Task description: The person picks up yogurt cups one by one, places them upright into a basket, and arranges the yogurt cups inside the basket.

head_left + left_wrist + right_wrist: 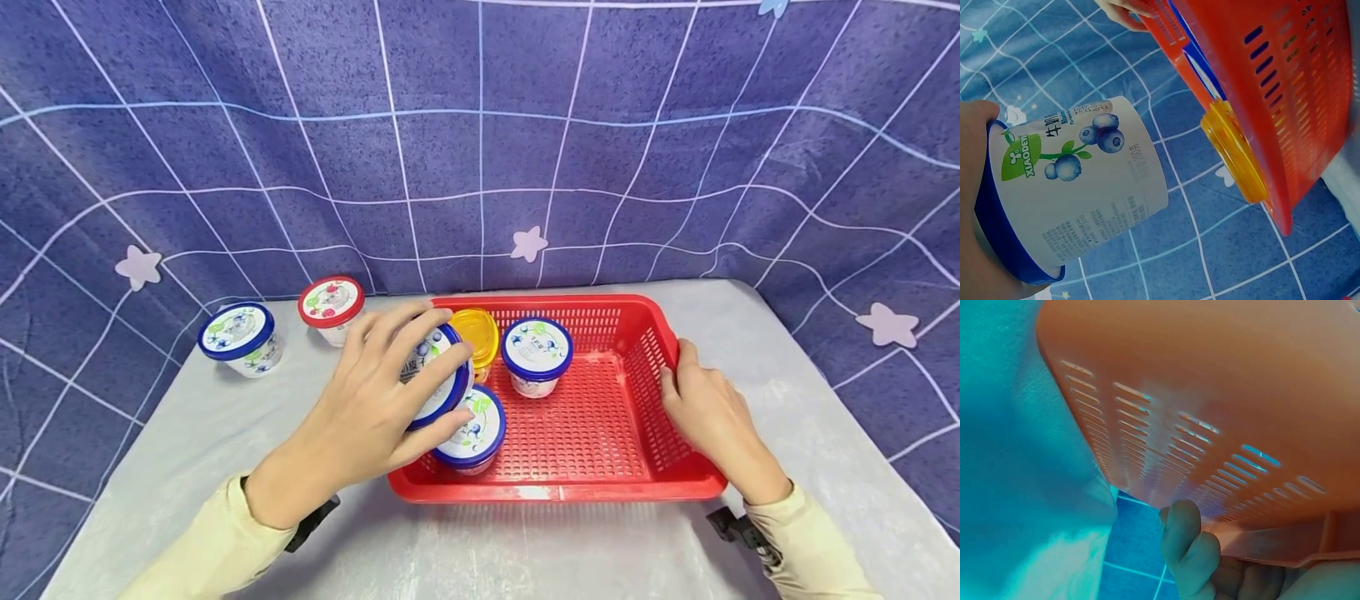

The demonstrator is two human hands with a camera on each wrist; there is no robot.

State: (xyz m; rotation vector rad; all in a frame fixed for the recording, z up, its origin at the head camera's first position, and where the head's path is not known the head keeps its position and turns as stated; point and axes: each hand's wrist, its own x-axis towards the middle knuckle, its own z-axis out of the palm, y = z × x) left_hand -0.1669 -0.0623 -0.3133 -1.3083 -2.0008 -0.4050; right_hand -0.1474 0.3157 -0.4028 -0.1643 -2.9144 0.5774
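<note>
My left hand [375, 387] grips a blue-lidded yogurt cup [441, 375] by its lid, over the left end of the red basket [555, 493]. In the left wrist view the held cup [1079, 187] shows its white side with printed blueberries, apart from the basket wall [1272, 94]. Inside the basket are another blue-lidded cup [472, 429] at the front left, a yellow-lidded cup [476, 333] behind it, and a blue-lidded cup [536, 350] nearer the middle. My right hand [708, 404] holds the basket's right rim; in the right wrist view its fingers [1188, 537] curl at the rim.
On the grey table [225, 450], left of the basket, stand a blue-lidded cup [243, 337] and a red-lidded cup [332, 308]. A blue-purple cloth [480, 167] with a grid and stars hangs behind the table.
</note>
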